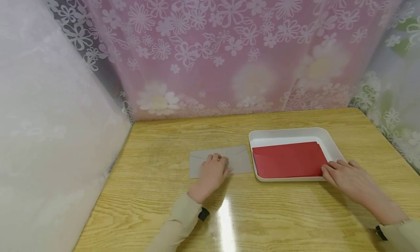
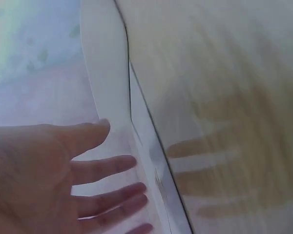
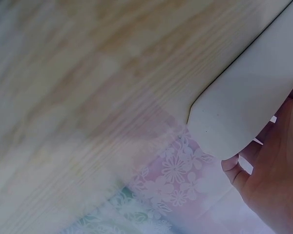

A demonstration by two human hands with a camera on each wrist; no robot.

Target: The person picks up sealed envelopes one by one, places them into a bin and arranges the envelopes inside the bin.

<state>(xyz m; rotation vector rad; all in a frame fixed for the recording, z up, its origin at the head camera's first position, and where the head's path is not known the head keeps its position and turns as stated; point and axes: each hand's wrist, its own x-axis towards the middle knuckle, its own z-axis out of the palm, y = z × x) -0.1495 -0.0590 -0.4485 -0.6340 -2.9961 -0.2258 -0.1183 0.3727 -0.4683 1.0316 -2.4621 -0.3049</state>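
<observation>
A grey envelope (image 1: 237, 161) lies flat on the wooden table, left of a white tray (image 1: 285, 134). My left hand (image 1: 213, 170) is over the envelope's middle with its fingertips on or just above it. In the left wrist view, the left hand (image 2: 34, 170) has its fingers loosely extended and spread. Red envelopes (image 1: 288, 160) lie stacked in the tray. At the tray's front right corner my right hand (image 1: 349, 179) holds the rim. The right wrist view shows that right hand (image 3: 273, 180) against the tray's outer wall (image 3: 234, 117), some fingers partly hidden.
The wooden table (image 1: 157, 208) extends around the tray and the grey envelope. A pink floral curtain (image 1: 210, 62) hangs along its far edge. Pale cloth (image 1: 59, 117) hangs on the left, more floral cloth (image 1: 390, 91) on the right.
</observation>
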